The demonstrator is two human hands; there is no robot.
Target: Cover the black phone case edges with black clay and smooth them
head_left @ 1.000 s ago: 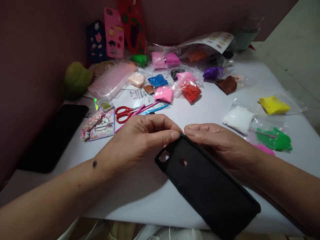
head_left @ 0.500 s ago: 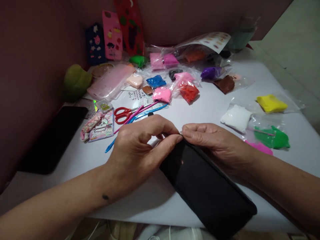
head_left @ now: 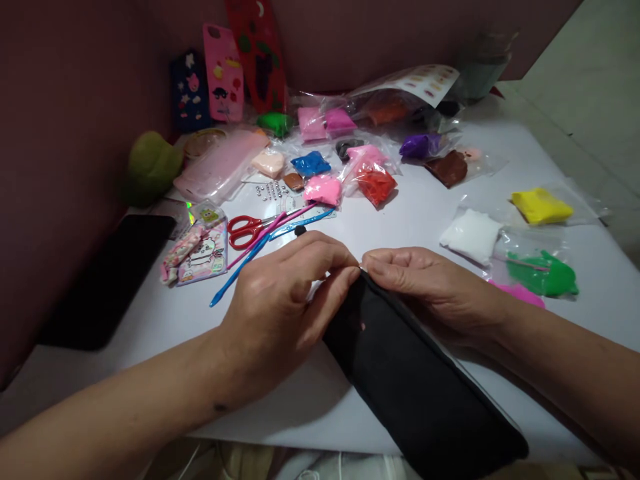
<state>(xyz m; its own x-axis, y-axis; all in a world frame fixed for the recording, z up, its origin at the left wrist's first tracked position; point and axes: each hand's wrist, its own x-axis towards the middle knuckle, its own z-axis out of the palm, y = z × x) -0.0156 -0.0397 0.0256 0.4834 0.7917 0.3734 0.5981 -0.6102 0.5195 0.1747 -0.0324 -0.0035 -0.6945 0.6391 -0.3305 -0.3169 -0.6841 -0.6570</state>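
Note:
A flat black phone case point(head_left: 420, 380), its surface matt and soft-looking, is held slanting over the front of the white table. A thin pale edge shows along its right side. My left hand point(head_left: 295, 287) pinches its upper end between thumb and fingers. On the right side of that same end, my right hand point(head_left: 425, 280) grips the edge, thumb on top and fingertips partly hidden beneath. Both sets of fingertips nearly meet at the corner. A small pinkish spot lies on the black surface close to my left thumb.
Red scissors point(head_left: 245, 231) and blue and pink modelling tools point(head_left: 240, 273) lie beyond my left hand. Bags of coloured clay, including white point(head_left: 473, 235) and red point(head_left: 377, 187), spread across the table. A dark phone-like slab point(head_left: 107, 280) lies left; decorated cases point(head_left: 225, 73) lean at the back.
The lower end of the black case has swung slightly to the right, showing more of its pale side edge. Both hands keep their grip at the upper end.

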